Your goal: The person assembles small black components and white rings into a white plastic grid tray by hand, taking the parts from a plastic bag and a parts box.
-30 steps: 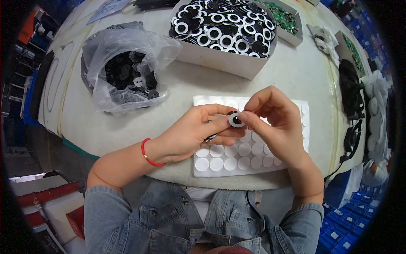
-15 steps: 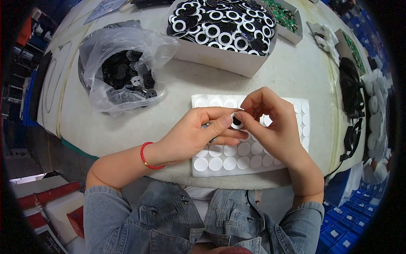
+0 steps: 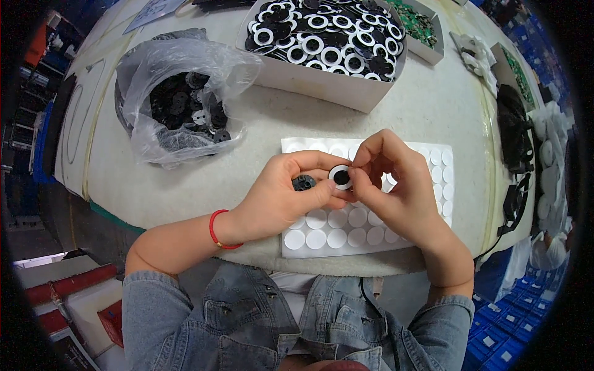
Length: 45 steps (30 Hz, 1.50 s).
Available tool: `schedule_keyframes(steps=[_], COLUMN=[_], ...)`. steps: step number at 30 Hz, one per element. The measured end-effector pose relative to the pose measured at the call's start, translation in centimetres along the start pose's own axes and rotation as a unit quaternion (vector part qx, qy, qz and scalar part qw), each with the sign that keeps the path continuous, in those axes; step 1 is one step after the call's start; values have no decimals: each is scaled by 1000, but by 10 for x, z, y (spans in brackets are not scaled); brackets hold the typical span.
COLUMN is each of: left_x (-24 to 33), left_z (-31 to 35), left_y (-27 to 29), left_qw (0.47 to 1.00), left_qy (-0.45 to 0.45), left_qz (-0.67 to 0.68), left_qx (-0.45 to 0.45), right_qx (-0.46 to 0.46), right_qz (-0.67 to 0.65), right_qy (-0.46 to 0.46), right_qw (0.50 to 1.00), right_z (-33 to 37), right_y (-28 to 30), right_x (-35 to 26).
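Over the white sheet (image 3: 327, 251) of round white circles, the hands meet at one black disc with a white ring (image 3: 341, 177). The left hand (image 3: 278, 193) supports it with thumb and fingers; the right hand (image 3: 396, 185) pinches its right edge. Its ringed face turns up toward the head; being round, it shows no long axis. A dark toothed part (image 3: 304, 183) sits in the left hand, over the sheet's left side. Beyond the sheet stands a box (image 3: 322, 86) of similar discs.

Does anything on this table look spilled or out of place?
Nothing looks plainly spilled or damaged. Black parts lie in a rumpled plastic bag, white-ringed discs fill their box, and the right hand pinches another disc.
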<state>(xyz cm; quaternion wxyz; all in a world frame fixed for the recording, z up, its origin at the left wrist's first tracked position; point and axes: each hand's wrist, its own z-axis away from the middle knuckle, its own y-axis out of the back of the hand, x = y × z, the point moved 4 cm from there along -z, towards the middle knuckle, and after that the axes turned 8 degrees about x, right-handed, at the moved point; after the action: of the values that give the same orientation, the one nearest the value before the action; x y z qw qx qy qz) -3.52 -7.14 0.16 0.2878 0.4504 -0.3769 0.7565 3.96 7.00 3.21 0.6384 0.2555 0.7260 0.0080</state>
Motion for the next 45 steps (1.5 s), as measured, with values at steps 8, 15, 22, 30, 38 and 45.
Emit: schedule_keyframes(steps=[8,15,22,30,38,45], left_x=[-7,3,-13,-13,7,11], left_z=[-5,1,-3,-3,-11,-14], left_y=[4,-4,0,3,12,13], left_qw=[1000,998,988,973,999,999], left_qy=[8,62,135,148,26,9], left_qz=[4,-4,62,173,4,-52], left_qx=[23,-29,-44,-31,-40,-4], right_qx=[-89,-102,52,89,-46,-60], right_qz=[-41,-78,-148,-195,131,151], right_qy=[-104,-163,-139,1,29,27], right_qw=[990,978,978,977,990,986], right_z=[2,0,-23,-29,-23,-28], right_y=[-5,0,35,41,40,24], right_x=[9,13,5,6,29,34])
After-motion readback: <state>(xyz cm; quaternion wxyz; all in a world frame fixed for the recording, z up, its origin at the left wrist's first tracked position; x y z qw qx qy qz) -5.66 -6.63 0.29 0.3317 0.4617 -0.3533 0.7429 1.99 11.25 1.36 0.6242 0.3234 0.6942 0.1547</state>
